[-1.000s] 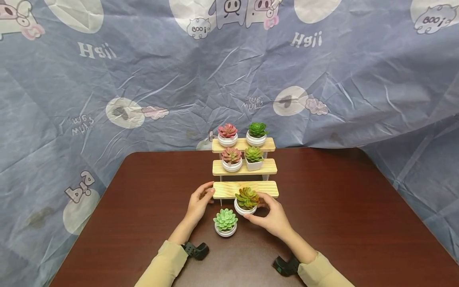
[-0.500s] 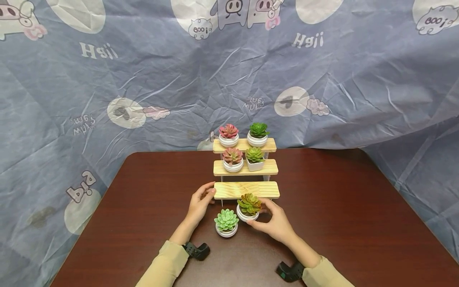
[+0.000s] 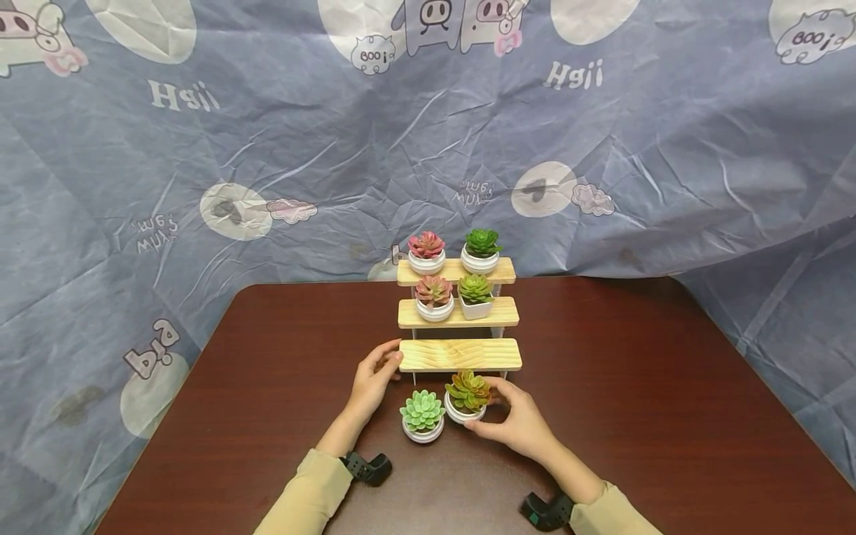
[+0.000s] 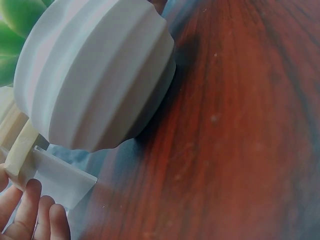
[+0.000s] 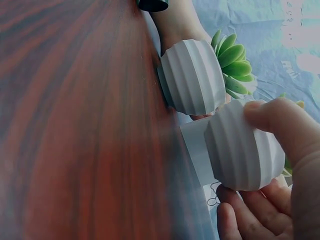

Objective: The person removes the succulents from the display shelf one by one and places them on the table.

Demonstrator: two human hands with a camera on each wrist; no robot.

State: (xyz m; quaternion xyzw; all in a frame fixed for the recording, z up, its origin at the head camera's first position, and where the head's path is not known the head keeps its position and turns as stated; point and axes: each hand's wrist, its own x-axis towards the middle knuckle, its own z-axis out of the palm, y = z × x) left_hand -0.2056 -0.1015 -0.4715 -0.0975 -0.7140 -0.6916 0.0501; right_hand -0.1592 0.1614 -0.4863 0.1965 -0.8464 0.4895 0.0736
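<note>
My right hand (image 3: 521, 425) grips a white round pot with a yellow-green, brown-tinged artificial succulent (image 3: 468, 391), thumb on the near side and fingers on the far side. In the right wrist view this ribbed pot (image 5: 245, 150) is held off the tabletop. Beside it on the table stands a pale green potted succulent (image 3: 423, 411), whose ribbed pot (image 4: 100, 75) looms large in the left wrist view. At the left end of the three-tier wooden plant stand (image 3: 461, 355), my left hand (image 3: 369, 383) pinches the lowest board between thumb and fingers.
On the top tier sit a red succulent (image 3: 426, 249) and a dark green one (image 3: 481, 249). The middle tier bears a pink succulent (image 3: 435, 296) and a green one in a square pot (image 3: 475, 294). A patterned blue cloth (image 3: 321, 148) hangs behind the brown table (image 3: 642, 386).
My right hand has drawn the yellow-green succulent back from the lowest board toward me and slightly right, bringing it beside the pale green one. My left hand stays at the stand's end.
</note>
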